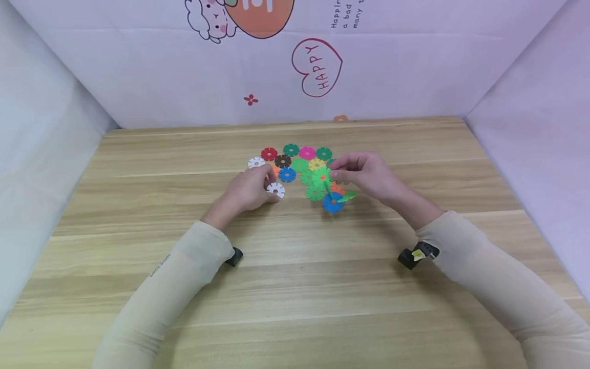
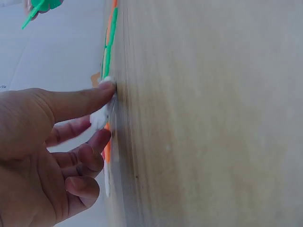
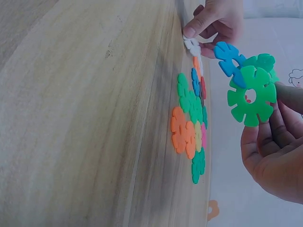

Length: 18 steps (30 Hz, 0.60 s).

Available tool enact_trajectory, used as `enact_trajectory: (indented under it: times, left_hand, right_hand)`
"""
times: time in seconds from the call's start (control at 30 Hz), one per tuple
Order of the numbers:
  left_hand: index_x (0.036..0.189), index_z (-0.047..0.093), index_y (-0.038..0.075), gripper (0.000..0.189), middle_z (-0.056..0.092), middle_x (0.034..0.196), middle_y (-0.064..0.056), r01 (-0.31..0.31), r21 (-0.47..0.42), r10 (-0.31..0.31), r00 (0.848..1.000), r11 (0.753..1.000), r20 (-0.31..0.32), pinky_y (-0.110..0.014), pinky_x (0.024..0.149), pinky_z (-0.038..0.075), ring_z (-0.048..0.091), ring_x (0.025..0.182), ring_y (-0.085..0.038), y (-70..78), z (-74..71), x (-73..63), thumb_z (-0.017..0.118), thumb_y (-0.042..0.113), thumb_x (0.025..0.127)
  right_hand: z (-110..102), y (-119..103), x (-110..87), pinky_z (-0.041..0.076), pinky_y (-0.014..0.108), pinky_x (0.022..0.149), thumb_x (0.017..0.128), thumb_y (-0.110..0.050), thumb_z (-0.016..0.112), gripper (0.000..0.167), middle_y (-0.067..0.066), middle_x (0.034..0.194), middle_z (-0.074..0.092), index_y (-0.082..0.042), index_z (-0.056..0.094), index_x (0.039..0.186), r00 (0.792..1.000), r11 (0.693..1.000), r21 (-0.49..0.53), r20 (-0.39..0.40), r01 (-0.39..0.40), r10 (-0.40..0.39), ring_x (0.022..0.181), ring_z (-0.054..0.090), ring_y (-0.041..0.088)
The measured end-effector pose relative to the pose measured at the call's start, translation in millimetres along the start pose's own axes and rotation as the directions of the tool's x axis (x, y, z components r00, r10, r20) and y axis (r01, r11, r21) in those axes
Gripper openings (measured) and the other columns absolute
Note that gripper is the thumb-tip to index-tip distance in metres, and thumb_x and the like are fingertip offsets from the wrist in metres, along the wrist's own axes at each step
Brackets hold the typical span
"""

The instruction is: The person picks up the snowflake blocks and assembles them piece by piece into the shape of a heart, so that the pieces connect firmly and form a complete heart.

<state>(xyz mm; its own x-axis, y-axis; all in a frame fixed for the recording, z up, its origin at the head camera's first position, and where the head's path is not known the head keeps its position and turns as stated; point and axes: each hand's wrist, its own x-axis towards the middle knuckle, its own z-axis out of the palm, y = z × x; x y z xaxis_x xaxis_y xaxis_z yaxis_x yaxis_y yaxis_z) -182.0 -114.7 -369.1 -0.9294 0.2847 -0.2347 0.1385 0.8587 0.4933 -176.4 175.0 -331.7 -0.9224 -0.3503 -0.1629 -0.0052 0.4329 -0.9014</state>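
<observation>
My left hand (image 1: 246, 189) pinches a white notched disc (image 1: 278, 190) between thumb and finger, low at the tabletop. In the right wrist view this white disc (image 3: 191, 43) stands tilted at the thumb tip. Raised above the table, my right hand (image 1: 371, 174) holds a small cluster of interlocked notched discs by its edge. A bright green disc (image 3: 258, 111), a blue disc (image 3: 225, 51) and another green disc (image 3: 261, 61) are slotted together in it. From the head view, the cluster's blue disc (image 1: 333, 204) hangs lowest, partly over the loose discs.
Loose discs lie flat beyond and between the hands, among them a red disc (image 1: 269, 153), a brown disc (image 1: 282, 161), a pink disc (image 1: 307, 152) and a blue one (image 1: 287, 175). Orange discs (image 3: 178, 130) lie beneath the cluster. A printed white cloth (image 1: 392, 72) rises behind the wooden table (image 1: 295, 287).
</observation>
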Motion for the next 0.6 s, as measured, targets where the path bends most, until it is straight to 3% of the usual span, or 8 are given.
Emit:
enact_trajectory:
  times: [0.2,0.37,0.5,0.6]
  left_hand:
    - [0.122,0.068,0.014,0.030,0.069,0.110,-0.008,-0.022,-0.159,0.007,0.996,0.987,-0.092,-0.040,0.084,0.053,0.063,0.101,-0.026,-1.8,0.3,-5.6,0.079,0.015,0.094]
    - [0.118,0.077,0.012,0.025,0.075,0.108,-0.005,-0.087,-0.312,0.018,0.976,0.946,-0.215,-0.035,0.075,0.054,0.064,0.096,-0.024,0.7,0.1,-15.2,0.079,0.021,0.096]
    - [0.114,0.080,0.013,0.020,0.076,0.101,-0.002,-0.202,-0.417,0.067,0.946,0.886,-0.316,-0.029,0.058,0.049,0.060,0.075,-0.025,5.0,2.9,-23.7,0.080,0.021,0.095]
    - [0.113,0.081,0.011,0.020,0.077,0.097,-0.003,-0.311,-0.429,0.130,0.907,0.848,-0.400,-0.025,0.050,0.044,0.055,0.061,-0.025,9.1,5.8,-28.2,0.081,0.019,0.094]
  right_hand:
    - [0.4,0.6,0.4,0.055,0.030,0.083,0.102,-0.019,0.071,0.026,-0.002,0.095,0.072,0.000,0.072,0.120,1.000,1.000,0.000,0.002,0.001,-0.001,0.097,0.062,0.026]
    - [0.4,1.3,1.1,0.055,0.030,0.083,0.102,-0.019,0.071,0.026,-0.003,0.095,0.072,0.000,0.073,0.120,1.000,1.000,0.006,-0.003,0.002,-0.002,0.094,0.062,0.022]
    - [0.3,0.8,2.3,0.057,0.031,0.084,0.102,-0.020,0.071,0.025,-0.001,0.098,0.073,-0.002,0.074,0.119,1.000,1.000,-0.005,-0.003,0.000,0.000,0.095,0.064,0.020]
    - [0.4,-0.5,3.1,0.057,0.031,0.086,0.102,-0.018,0.071,0.024,0.000,0.101,0.074,-0.002,0.075,0.119,1.000,1.000,-0.012,-0.001,0.006,-0.006,0.096,0.065,0.019]
